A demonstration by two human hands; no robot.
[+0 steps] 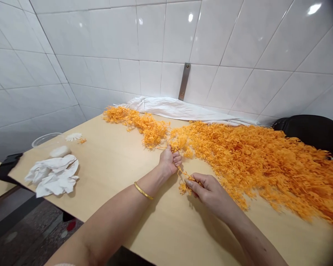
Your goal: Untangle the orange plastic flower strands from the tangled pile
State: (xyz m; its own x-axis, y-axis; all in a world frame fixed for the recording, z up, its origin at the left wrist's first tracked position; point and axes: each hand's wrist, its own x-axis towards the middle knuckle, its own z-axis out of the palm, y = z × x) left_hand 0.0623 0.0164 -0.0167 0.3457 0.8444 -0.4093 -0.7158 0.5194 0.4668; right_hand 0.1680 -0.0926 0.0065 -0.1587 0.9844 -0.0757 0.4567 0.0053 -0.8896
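Note:
My left hand is closed, palm turned up, around the stems of a small bunch of orange artificial sprigs. Below it to the right, my right hand pinches another orange sprig between thumb and fingers. Thin orange stems run between the two hands. A large heap of orange sprigs spreads over the right half of the table. A smaller pile of the same sprigs lies beyond my left hand, toward the back left. The fingers hide part of what each hand grips.
At the table's left are crumpled white tissue, a white flower piece, an orange bit and a clear round rim. White cloth lies along the tiled wall. A black rounded object stands behind the heap.

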